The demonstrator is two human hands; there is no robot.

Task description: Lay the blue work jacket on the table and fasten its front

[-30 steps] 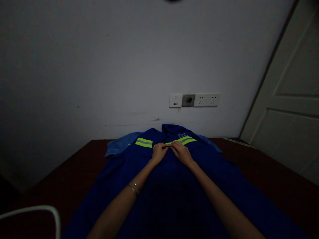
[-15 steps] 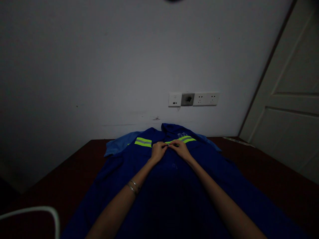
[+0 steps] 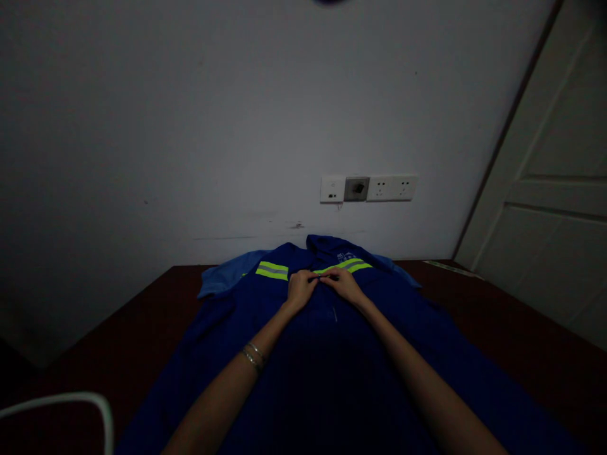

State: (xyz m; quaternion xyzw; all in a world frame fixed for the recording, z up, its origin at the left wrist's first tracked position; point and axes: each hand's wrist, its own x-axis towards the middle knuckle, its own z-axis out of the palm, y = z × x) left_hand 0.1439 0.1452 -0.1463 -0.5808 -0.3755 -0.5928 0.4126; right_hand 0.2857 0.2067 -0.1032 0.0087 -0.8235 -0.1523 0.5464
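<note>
at the far left, a pale cord-like loop (image 3: pixel 85 397) is being set off by the dark red table (image 3: pixel 123 328). next to the right, light blue cloth (image 3: pixel 227 275) is being partly covered by the blue jacket (image 3: pixel 251 316), which is being borne by the table, its collar turned to the wall (image 3: pixel 227 126). silvery bracelets (image 3: pixel 255 355) are being worn at the left wrist. just beside the left yellow-green band (image 3: pixel 272 270), the jacket's front is being gripped by the left hand (image 3: pixel 301 289) in a narrow pinch, thumb against fingers. at the chest, a matching narrow pinch is being made by the right hand (image 3: pixel 346 285), its fingertips almost meeting the left ones — whether an edge or a small fastener is being held between them cannot be told in this dim light. the step in hand seems to be fine two-handed work at the front opening; by that judgement, steady pressure is being called for from one pinch, and a small, careful shift from the other. farther right, a row of sockets (image 3: pixel 391 188) is being carried by the wall — and a panelled door (image 3: pixel 559 196) is being seen beyond.
</note>
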